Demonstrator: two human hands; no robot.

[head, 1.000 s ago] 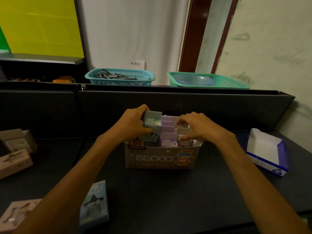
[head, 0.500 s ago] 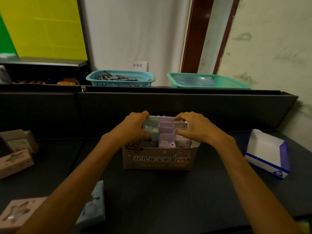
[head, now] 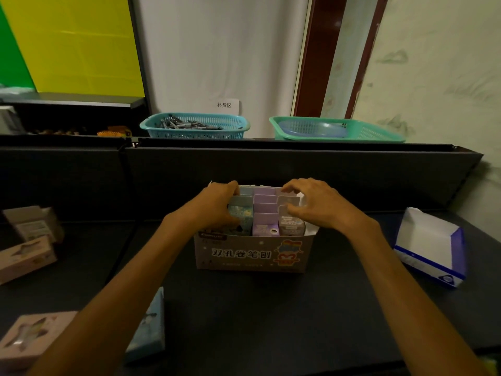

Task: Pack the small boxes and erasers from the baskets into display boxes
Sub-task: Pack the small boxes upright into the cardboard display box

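A printed cardboard display box (head: pixel 252 256) stands on the dark table in front of me, holding three columns of small boxes. My left hand (head: pixel 217 206) grips the blue small box (head: pixel 241 214) in the left column, thumb at its front and fingers over the back. My right hand (head: pixel 311 204) curls over the grey small boxes (head: pixel 291 226) of the right column, fingers at the rear and thumb on the front one. Purple small boxes (head: pixel 264 210) fill the middle column between my hands.
On the ledge behind stand a teal basket (head: pixel 195 127) of grey items and a green basket (head: pixel 339 130) holding a blue dish. An open white-and-blue display box (head: pixel 431 248) lies at the right. Pink boxes (head: pixel 25 257) and a blue box (head: pixel 149 329) lie at the left.
My left hand has pushed the blue small box down from above the display box into the left column. My right hand has shifted towards the rear of the right column.
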